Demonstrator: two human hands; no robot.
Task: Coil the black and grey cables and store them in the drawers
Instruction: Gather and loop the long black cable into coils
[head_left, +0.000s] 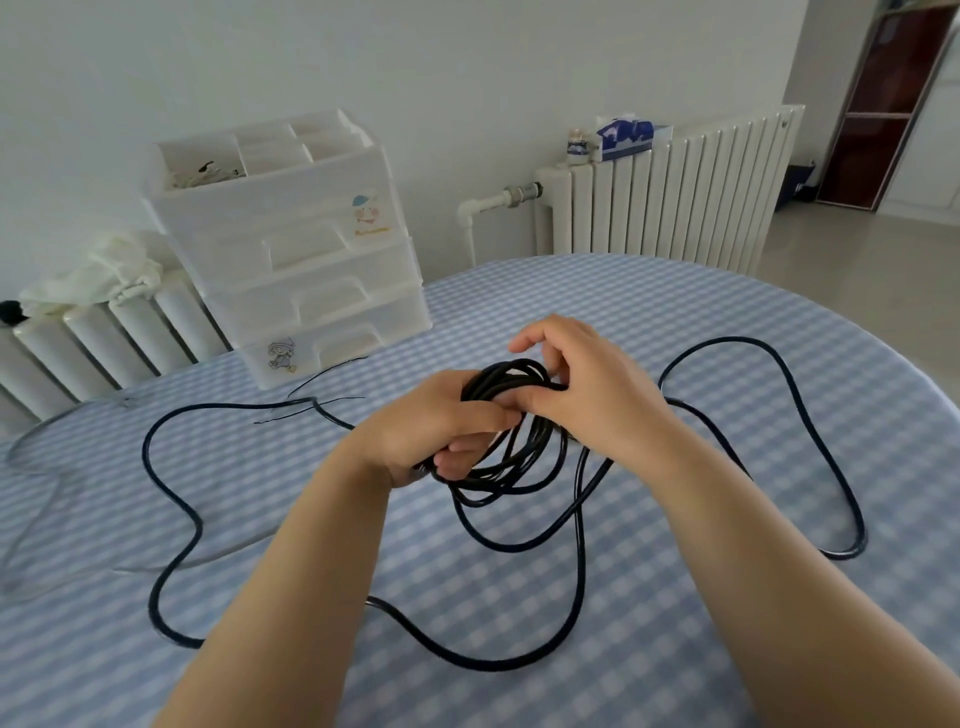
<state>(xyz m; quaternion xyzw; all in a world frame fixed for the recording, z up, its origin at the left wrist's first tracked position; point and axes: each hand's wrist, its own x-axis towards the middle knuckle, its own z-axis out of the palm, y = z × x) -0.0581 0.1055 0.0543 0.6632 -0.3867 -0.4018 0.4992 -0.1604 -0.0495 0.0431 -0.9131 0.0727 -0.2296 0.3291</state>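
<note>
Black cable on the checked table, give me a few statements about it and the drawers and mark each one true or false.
1. Both the left hand and the right hand hold a bundle of loops of the black cable. True.
2. The whole black cable is coiled. False: long slack loops lie across the tablecloth.
3. The white drawer unit has a drawer pulled open. False: all drawers look shut.
4. A grey cable lies at the table's left. True.

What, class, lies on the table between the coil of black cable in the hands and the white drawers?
Only thin wire ends lie between the black cable, held by left hand and right hand, and the drawers, which look shut.
</note>
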